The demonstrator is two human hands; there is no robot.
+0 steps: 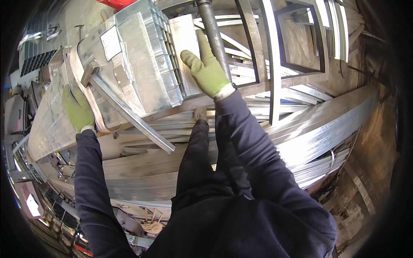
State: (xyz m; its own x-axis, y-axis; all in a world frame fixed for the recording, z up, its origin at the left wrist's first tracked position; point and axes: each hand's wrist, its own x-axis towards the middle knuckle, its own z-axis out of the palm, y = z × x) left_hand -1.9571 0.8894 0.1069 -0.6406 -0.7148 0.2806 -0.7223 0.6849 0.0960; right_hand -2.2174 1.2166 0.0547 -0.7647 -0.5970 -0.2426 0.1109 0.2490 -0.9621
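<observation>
A bundle of galvanized metal profiles (142, 56) lies across the upper left, its row of ends facing right. My left hand (78, 108), in a green knit glove, rests flat on the bundle's left part, fingers stretched out beside a beige strap (94, 101). A short square metal tube (133, 114) lies slantwise on the bundle, to the right of that hand. My right hand (208, 72), gloved alike, is at a flat metal piece (185, 38) by the bundle's ends. Its thumb stands apart from the stretched fingers; nothing shows in its grasp.
A dark round post (215, 38) stands beyond my right hand, with a metal frame (297, 75) to its right. Long metal profiles (318, 129) lie stacked across the middle, near my legs. A white paper label (111, 42) and a red object (116, 3) are at the upper left.
</observation>
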